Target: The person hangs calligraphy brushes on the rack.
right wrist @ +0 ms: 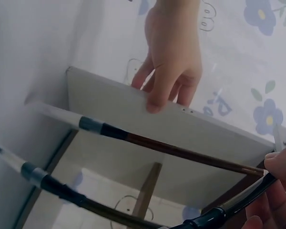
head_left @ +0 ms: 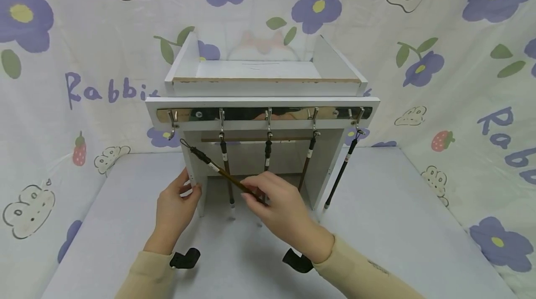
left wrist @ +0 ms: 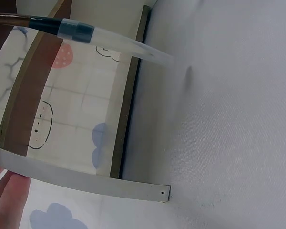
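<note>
My right hand (head_left: pixel 280 201) pinches the handle of a calligraphy brush (head_left: pixel 229 178), which slants up to the left. Its cord loop (head_left: pixel 184 142) is just below the leftmost hook (head_left: pixel 171 124), which carries nothing. In the right wrist view, the fingertips (right wrist: pixel 276 164) close on the brush's dark end. My left hand (head_left: pixel 177 206) grips the left side panel (left wrist: pixel 81 179) of a white rack, thumb on one face and fingers on the other. Several more brushes hang from the other hooks, among them one at the far right (head_left: pixel 341 173) and one behind the held brush (head_left: pixel 228 173).
A mirrored hook strip (head_left: pixel 247 113) runs across the rack's front, under a raised tray (head_left: pixel 264 87). The rack stands on a white-covered table (head_left: pixel 377 243). Behind it hangs a flower-patterned cloth (head_left: pixel 360 52). Black pieces (head_left: pixel 185 259) show beside both wrists.
</note>
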The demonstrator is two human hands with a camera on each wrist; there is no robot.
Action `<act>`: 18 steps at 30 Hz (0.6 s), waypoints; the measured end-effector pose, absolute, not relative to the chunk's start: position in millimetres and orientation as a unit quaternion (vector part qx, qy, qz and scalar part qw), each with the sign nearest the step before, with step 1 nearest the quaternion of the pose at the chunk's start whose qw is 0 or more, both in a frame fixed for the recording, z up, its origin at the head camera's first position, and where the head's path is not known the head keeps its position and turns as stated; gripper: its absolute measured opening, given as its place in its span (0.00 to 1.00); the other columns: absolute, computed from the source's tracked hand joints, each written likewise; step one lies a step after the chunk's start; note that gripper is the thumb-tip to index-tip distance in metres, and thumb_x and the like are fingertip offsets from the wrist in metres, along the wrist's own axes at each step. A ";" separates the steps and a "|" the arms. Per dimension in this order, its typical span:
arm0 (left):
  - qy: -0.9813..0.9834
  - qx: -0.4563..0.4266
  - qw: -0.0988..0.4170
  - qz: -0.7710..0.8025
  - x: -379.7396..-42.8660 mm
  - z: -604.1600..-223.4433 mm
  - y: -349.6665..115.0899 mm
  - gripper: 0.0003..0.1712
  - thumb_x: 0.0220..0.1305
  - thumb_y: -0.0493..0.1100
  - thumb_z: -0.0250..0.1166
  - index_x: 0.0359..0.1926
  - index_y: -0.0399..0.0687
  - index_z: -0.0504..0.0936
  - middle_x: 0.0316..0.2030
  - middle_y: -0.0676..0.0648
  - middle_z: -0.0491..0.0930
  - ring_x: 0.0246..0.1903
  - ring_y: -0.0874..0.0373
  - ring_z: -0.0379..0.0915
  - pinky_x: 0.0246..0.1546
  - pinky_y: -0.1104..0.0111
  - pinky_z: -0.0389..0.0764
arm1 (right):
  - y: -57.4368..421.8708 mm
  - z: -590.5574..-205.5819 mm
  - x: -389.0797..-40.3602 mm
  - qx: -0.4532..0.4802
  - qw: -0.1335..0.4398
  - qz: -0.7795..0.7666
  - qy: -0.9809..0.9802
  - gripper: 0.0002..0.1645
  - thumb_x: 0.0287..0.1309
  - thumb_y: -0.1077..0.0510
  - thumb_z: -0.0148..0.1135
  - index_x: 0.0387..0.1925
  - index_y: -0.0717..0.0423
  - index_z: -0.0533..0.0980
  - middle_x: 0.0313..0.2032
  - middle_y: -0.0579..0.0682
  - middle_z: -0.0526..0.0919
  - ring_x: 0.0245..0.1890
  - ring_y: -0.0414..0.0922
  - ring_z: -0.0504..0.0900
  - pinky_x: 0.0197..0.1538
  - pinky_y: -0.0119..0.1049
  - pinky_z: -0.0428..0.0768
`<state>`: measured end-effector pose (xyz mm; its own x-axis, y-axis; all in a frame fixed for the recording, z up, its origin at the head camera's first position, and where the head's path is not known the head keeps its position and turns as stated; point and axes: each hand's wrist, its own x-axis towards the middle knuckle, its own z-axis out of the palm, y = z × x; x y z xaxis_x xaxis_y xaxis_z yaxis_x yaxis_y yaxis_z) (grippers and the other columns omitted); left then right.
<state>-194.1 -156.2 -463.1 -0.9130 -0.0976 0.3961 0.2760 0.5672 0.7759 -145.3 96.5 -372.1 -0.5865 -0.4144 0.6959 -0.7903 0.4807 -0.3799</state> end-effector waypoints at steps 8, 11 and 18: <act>-0.862 -0.047 0.198 -0.464 -195.1 -463.4 -156.4 0.30 0.66 0.41 0.62 0.69 0.53 0.69 0.57 0.41 0.77 0.48 0.45 0.80 0.42 0.58 0.83 | 84.6 -371.5 -148.9 0.367 0.253 0.347 -0.825 0.09 0.60 0.60 0.65 0.43 0.50 0.80 0.34 0.40 0.78 0.34 0.33 0.76 0.34 0.22 0.77; -0.863 -0.050 0.204 -0.460 -195.9 -465.0 -156.5 0.30 0.65 0.41 0.62 0.68 0.52 0.70 0.57 0.40 0.77 0.47 0.45 0.80 0.41 0.58 0.83 | 81.5 -372.5 -150.6 0.367 0.253 0.346 -0.826 0.09 0.60 0.60 0.65 0.44 0.50 0.80 0.34 0.40 0.78 0.35 0.33 0.76 0.36 0.21 0.76; -0.861 -0.059 0.213 -0.458 -195.8 -465.5 -157.7 0.30 0.65 0.40 0.63 0.68 0.51 0.70 0.57 0.40 0.77 0.46 0.45 0.80 0.40 0.59 0.84 | 77.5 -371.0 -152.2 0.366 0.253 0.342 -0.828 0.10 0.60 0.59 0.65 0.44 0.51 0.80 0.34 0.40 0.78 0.35 0.33 0.76 0.36 0.20 0.76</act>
